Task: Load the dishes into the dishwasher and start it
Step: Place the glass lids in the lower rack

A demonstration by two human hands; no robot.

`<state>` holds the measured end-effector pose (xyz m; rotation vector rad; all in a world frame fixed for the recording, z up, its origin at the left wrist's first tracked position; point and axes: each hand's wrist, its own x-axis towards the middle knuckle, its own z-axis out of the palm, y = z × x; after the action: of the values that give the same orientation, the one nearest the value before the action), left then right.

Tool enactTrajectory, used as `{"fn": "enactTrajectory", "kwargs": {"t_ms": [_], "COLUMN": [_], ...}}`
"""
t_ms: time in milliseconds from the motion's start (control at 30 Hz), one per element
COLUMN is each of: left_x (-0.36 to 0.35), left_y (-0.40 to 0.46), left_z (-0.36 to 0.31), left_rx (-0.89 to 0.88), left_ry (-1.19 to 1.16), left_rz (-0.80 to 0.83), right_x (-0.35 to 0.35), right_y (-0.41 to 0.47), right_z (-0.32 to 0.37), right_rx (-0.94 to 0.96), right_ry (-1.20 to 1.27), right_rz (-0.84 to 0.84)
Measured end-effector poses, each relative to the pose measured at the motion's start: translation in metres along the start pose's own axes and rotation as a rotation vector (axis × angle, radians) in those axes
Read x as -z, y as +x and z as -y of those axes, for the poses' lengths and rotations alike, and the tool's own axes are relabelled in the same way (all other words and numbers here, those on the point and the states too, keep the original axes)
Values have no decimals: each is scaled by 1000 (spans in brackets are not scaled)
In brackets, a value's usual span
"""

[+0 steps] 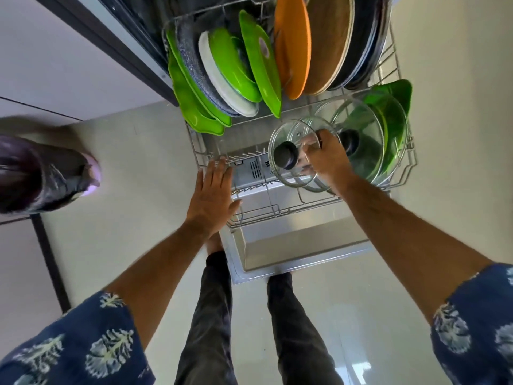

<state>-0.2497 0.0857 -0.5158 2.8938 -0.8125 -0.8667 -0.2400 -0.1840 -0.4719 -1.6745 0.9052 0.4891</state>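
The rack [305, 209] sits pulled out over the open door [291, 251]. Plates [236, 76] stand on edge in the rack's far half, leaning in a row from left to right. In the rack's near right part stand three lids: the small lid [294, 154] nearest, the large lid [361, 140] behind it, another behind that. The right hand [327, 157] holds the small lid's rim. The left hand [213, 195] rests flat at the rack's near left corner.
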Motion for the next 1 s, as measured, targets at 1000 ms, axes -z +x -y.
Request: {"fn": "enactTrajectory", "kwargs": {"t_ms": [1000], "left_x": [-10], "left_y": [2], "left_z": [16], "left_rx": [-90], "left_ry": [24], "left_rz": [-5], "right_x": [-33], "right_y": [38], "right_z": [-18], "right_rx": [90], "right_ry": [-453], "right_rz": [60]}}
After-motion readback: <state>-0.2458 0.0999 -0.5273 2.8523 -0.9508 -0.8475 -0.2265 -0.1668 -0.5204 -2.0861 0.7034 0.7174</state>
